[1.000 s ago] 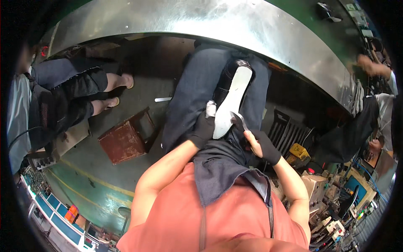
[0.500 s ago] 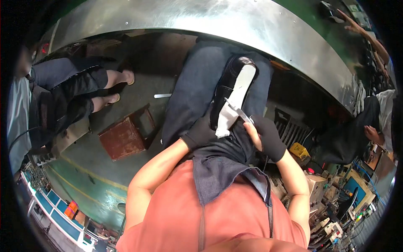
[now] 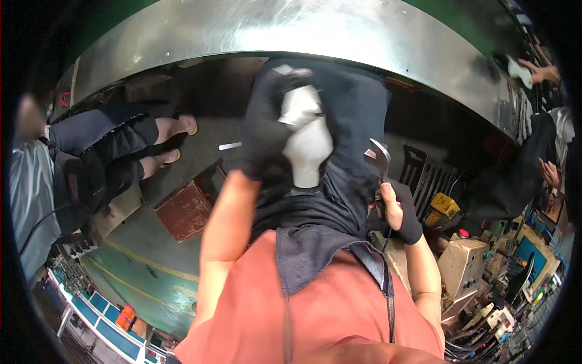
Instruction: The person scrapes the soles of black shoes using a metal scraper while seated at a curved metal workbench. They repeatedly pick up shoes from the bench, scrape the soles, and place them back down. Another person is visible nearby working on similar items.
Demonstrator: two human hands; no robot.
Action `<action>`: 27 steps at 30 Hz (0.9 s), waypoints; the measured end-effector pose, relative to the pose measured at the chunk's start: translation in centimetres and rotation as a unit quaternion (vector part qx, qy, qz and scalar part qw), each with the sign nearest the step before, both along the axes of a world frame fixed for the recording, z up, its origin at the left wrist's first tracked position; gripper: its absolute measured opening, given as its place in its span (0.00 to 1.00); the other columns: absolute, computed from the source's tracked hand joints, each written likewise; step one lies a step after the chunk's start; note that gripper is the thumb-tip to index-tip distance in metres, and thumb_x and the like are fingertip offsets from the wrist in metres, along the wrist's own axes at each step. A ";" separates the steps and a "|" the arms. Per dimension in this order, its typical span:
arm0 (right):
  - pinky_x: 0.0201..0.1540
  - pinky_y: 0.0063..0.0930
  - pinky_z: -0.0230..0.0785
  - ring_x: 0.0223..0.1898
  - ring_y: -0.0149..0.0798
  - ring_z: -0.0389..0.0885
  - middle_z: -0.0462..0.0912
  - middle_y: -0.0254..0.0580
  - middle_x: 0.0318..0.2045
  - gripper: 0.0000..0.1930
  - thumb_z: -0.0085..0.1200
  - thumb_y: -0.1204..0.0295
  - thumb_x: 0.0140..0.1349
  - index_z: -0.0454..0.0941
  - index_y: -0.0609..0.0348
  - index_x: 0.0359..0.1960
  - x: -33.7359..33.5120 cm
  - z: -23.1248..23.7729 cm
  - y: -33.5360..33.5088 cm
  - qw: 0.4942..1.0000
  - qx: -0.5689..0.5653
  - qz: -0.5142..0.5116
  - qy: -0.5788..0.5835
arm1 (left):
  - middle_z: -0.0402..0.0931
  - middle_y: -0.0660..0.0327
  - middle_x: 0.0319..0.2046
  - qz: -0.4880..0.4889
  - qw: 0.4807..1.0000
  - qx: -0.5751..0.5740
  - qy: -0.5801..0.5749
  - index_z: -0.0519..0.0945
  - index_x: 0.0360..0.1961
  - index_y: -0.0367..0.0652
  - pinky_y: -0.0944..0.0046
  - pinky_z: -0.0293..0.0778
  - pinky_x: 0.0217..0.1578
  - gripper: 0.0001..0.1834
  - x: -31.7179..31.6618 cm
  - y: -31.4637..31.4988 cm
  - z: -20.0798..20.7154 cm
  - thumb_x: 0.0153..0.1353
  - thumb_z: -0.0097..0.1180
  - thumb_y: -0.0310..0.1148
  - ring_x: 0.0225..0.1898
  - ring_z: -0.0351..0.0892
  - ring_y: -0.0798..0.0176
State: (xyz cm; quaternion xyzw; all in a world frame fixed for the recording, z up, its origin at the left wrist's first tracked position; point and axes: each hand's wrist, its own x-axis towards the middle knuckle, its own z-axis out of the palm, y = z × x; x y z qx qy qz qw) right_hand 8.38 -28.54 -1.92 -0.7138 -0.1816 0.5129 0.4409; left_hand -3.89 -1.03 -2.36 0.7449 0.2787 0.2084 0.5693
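Note:
On my lap lies a shoe (image 3: 297, 109), blurred by motion, with a dark toe at the far end. A smooth white form, likely a shoe last (image 3: 308, 155), shows at its near end. My left hand (image 3: 268, 145), in a black glove, grips the shoe's left side; its fingers blend into the dark material. Off to the right of the shoe, my right hand (image 3: 397, 212) is closed round metal lasting pincers (image 3: 380, 159). The curved head of the pincers points away from me, touching nothing. A bare thumb sticks out of that black glove.
A metal bench edge (image 3: 260, 30) curves across beyond my knees. A brown wooden stool (image 3: 182, 212) stands on the floor at left, near a seated person's legs (image 3: 148, 139). Machinery (image 3: 467, 267) and a yellow box (image 3: 441, 209) are at right, with another person's hand (image 3: 548, 173) beyond.
The shoe has been turned, hiding its long white underside and exposing the white form. My right hand has drawn the pincers away to the right. My left hand has moved farther up the shoe.

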 end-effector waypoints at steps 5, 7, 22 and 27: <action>0.30 0.26 0.68 0.25 0.29 0.76 0.77 0.39 0.25 0.24 0.41 0.53 0.72 0.73 0.63 0.29 1.0 -0.5 -0.3 0.996 -0.060 0.064 0.021 | 0.62 0.44 0.65 -0.043 0.996 -0.063 0.043 0.60 0.66 0.32 0.61 0.58 0.64 0.35 -2.3 -5.9 -10.3 0.63 0.57 0.39 0.67 0.60 0.53; 0.32 0.29 0.68 0.25 0.31 0.76 0.79 0.41 0.25 0.25 0.42 0.52 0.70 0.75 0.65 0.30 2.4 -1.1 -0.2 0.988 -0.087 0.127 -0.016 | 0.61 0.45 0.65 -0.051 0.989 -0.134 0.040 0.60 0.66 0.32 0.61 0.58 0.64 0.34 -2.9 -5.6 -11.0 0.64 0.56 0.38 0.68 0.59 0.54; 0.24 0.38 0.70 0.20 0.50 0.77 0.77 0.46 0.22 0.20 0.52 0.52 0.63 0.72 0.58 0.26 7.6 -6.0 6.9 0.716 0.147 0.427 -0.532 | 0.43 0.41 0.70 -0.023 0.966 -0.255 -0.035 0.42 0.69 0.27 0.57 0.43 0.69 0.40 -0.7 -8.5 -12.1 0.68 0.47 0.39 0.72 0.43 0.47; 0.26 0.41 0.70 0.20 0.50 0.79 0.80 0.48 0.19 0.21 0.47 0.56 0.67 0.78 0.60 0.23 9.0 -0.4 9.0 0.890 -0.152 0.430 -0.025 | 0.47 0.42 0.68 0.016 0.998 -0.066 0.008 0.41 0.69 0.29 0.57 0.46 0.68 0.39 1.0 -8.6 -15.0 0.67 0.47 0.36 0.70 0.48 0.48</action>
